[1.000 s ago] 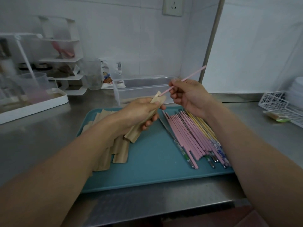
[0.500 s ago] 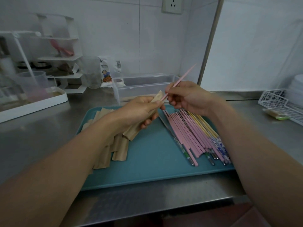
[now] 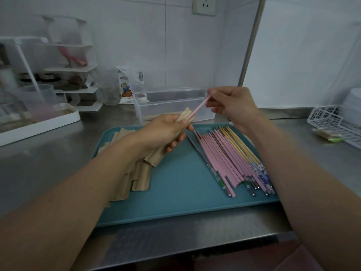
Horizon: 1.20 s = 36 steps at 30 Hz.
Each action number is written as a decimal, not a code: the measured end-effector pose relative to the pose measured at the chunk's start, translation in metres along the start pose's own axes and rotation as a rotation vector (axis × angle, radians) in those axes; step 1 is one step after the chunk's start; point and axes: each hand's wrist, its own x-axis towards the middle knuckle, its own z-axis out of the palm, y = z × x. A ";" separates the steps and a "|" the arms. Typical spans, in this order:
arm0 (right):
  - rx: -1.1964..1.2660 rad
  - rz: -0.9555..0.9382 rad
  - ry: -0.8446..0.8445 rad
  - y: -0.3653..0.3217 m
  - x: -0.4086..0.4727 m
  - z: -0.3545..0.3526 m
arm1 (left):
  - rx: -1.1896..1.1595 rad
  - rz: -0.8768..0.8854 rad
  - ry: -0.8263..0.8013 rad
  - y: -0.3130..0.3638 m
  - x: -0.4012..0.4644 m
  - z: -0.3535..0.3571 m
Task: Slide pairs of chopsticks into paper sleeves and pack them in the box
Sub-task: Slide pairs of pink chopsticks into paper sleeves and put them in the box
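Sleeves (image 3: 136, 173) left – chopsticks (image 3: 230, 159) right, on tray (image 3: 179, 196)

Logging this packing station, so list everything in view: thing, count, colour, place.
Flat plastic tray: one, teal, on steel counter.
Loose chopsticks: many, mostly pink, tray's right side.
Empty paper sleeves: several, tan, tray's left side.
Clear plastic box: one, behind tray.
Held paper sleeve: one, tan, in left hand.
Held pink chopsticks: pink, count unclear, partly in sleeve.
White wire basket: one, far right.
White shelf rack: one, back left.
Wall socket: one, white.
Left hand: grips sleeve.
Right hand: pinches chopsticks.
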 end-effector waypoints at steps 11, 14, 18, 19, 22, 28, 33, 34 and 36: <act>-0.069 0.091 -0.376 0.002 -0.007 0.005 | -0.009 -0.033 0.027 0.000 0.000 -0.001; -0.100 0.040 -0.374 -0.001 -0.008 0.007 | -0.022 -0.035 0.041 0.001 0.001 -0.001; -0.373 -0.045 -0.222 0.000 -0.006 0.003 | -0.038 -0.049 0.090 0.000 0.002 -0.003; -0.566 -0.061 -0.282 0.002 -0.006 0.005 | -0.039 -0.056 0.107 0.000 0.002 -0.003; -0.971 0.021 -0.454 0.014 -0.008 0.016 | -0.025 -0.075 0.146 -0.002 0.003 -0.004; -1.053 0.098 -0.342 0.021 -0.004 0.020 | 0.020 -0.107 0.158 -0.003 0.004 -0.008; -0.825 0.206 -0.256 0.013 -0.010 0.024 | 0.006 -0.143 0.168 -0.003 0.003 -0.008; -0.645 0.237 -0.216 0.011 -0.009 0.020 | -0.006 -0.147 0.162 -0.002 0.003 -0.007; -0.303 0.275 -0.167 0.004 -0.007 0.013 | -0.042 -0.149 0.150 -0.001 0.003 -0.007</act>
